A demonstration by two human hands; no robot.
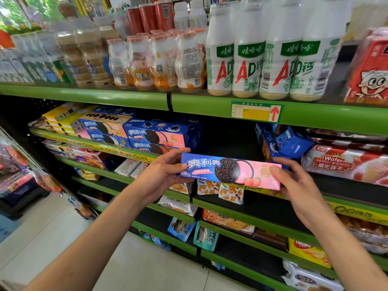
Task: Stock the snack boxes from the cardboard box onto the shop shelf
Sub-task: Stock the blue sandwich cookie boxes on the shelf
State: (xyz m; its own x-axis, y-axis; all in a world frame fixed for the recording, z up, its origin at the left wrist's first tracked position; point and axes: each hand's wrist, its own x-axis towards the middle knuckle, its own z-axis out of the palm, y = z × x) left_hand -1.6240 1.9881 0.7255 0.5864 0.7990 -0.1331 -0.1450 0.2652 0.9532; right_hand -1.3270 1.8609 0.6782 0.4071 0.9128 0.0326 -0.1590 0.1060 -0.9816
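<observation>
One wide-angle camera, worn on the person's head, is looking forward and slightly down at close range onto the green-edged metal shop shelf, its tiers curving and running off to the right. Both bare forearms are reaching in from the bottom edge, and pale floor tiles are showing lower left.

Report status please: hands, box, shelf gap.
Left hand and right hand hold Oreo box by its ends. Level, before shelf gap. Nothing blocking.
</observation>
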